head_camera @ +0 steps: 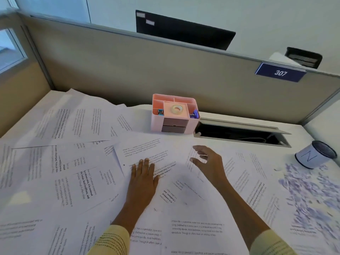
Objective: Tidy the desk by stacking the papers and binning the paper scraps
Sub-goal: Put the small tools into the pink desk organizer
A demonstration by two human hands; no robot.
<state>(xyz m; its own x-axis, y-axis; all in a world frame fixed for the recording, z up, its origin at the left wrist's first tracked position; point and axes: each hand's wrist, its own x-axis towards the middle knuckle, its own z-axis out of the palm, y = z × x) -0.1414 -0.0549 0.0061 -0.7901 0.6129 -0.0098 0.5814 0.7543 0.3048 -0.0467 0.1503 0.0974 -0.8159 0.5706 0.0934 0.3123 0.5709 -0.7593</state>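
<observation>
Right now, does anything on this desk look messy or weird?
Yes. Printed papers lie scattered at all angles, overlapping across the desk instead of stacked. At the right, a pile of tiny paper scraps is strewn over the sheets beside the small bin, not inside it.

head view | forward-down | close over desk (230, 115) | wide-angle

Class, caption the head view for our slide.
Left hand flat on scattered papers, right hand open above them; scraps lie by the bin.
</observation>
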